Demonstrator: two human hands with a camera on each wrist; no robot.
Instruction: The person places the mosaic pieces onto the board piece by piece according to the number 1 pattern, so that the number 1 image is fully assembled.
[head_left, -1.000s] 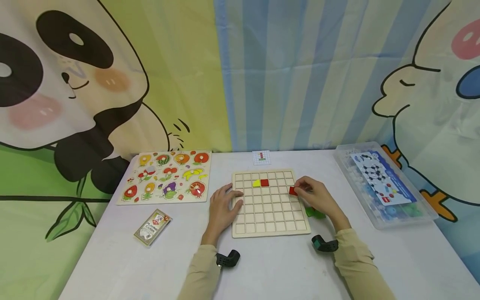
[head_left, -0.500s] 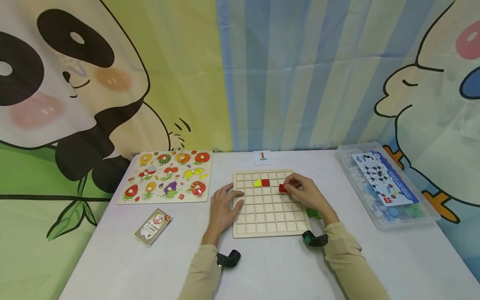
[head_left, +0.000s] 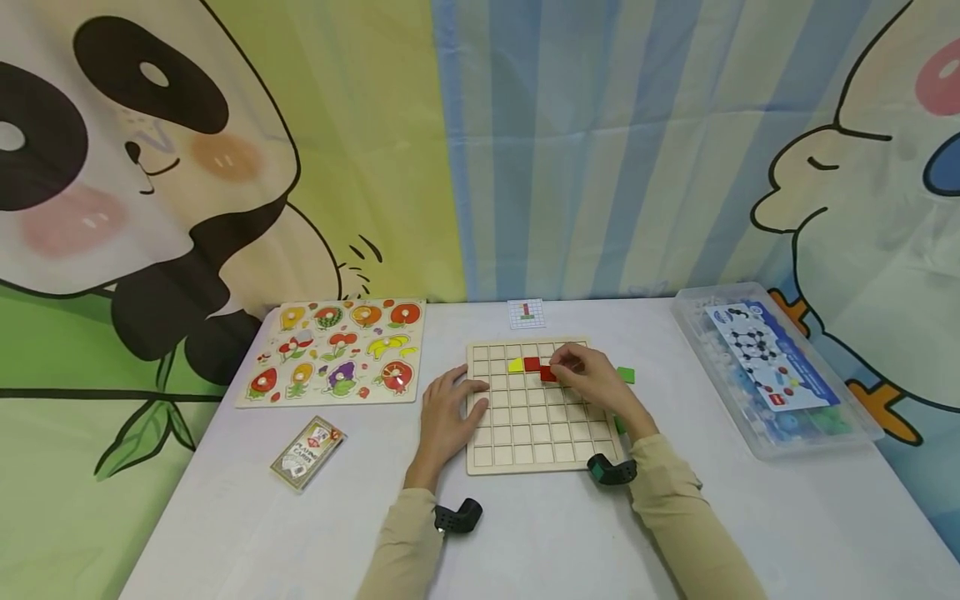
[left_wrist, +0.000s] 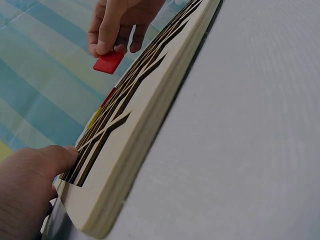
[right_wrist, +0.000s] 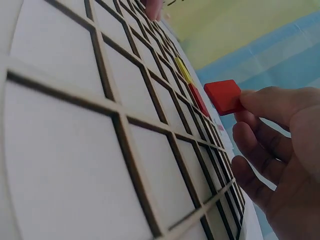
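Note:
A pale wooden grid board (head_left: 543,468) lies in the middle of the white table. Set in its upper rows are a yellow tile (head_left: 515,366) and, directly to the right, a red tile (head_left: 532,364). My right hand (head_left: 594,382) pinches another red square tile (right_wrist: 223,96) between thumb and fingertip, raised above the grid in both wrist views. Fingers loosely spread, my left hand (head_left: 447,419) rests at the board's left edge, its thumb (left_wrist: 64,158) touching the frame. Green tiles (head_left: 626,375) lie beside the board's right edge, partly hidden by my right forearm.
Behind the board lies a small card (head_left: 526,314) printed with a coloured grid pattern. A fruit puzzle board (head_left: 333,397) and a playing cards box (head_left: 308,453) occupy the left side. At the right stands a clear plastic case (head_left: 765,442). A cartoon curtain (head_left: 555,167) hangs behind.
My right hand has carried the red tile leftward over the board, from its right edge to near the placed red tile. A green tile has come into sight. My left hand stays put.

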